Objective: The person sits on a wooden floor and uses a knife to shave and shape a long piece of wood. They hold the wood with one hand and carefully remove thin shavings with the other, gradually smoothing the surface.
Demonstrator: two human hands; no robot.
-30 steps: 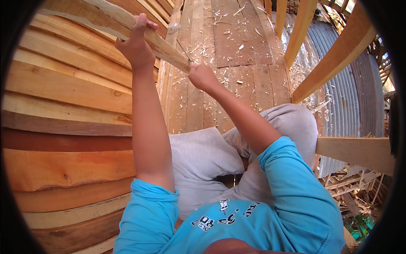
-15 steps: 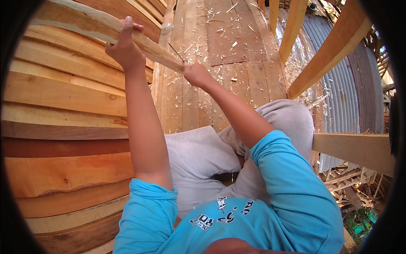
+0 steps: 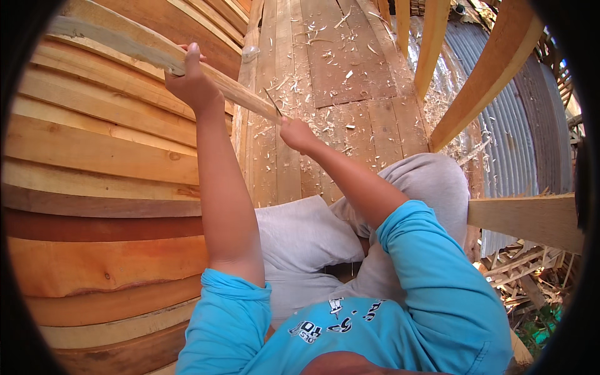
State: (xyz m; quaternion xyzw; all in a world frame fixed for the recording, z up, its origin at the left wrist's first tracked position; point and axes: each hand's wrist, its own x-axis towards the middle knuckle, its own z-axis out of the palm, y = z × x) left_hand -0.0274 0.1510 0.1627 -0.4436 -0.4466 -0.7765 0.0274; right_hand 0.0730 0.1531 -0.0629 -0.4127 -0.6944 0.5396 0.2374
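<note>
A long, pale strip of wood (image 3: 134, 44) slants from the upper left down to the middle of the view. My left hand (image 3: 197, 81) is closed around it, thumb on top, about halfway along its visible length. Near the strip's closer end, my right hand (image 3: 297, 134) is closed on a knife, whose thin dark blade (image 3: 272, 102) points up and away beside the wood. The knife's handle is hidden in my fist. Both arms are stretched forward over my folded legs in grey trousers (image 3: 431, 181).
Light shavings lie scattered over the plank floor (image 3: 350, 81) ahead. Stacked boards (image 3: 100, 187) fill the left side. Upright wooden posts (image 3: 494, 78) and corrugated metal sheet (image 3: 506, 144) are at the right, with a thick beam (image 3: 525, 215) beside my knee and scrap wood below it.
My right hand with the knife has come slightly nearer to me along the wood. My left hand keeps its hold. The whole view has shifted a little.
</note>
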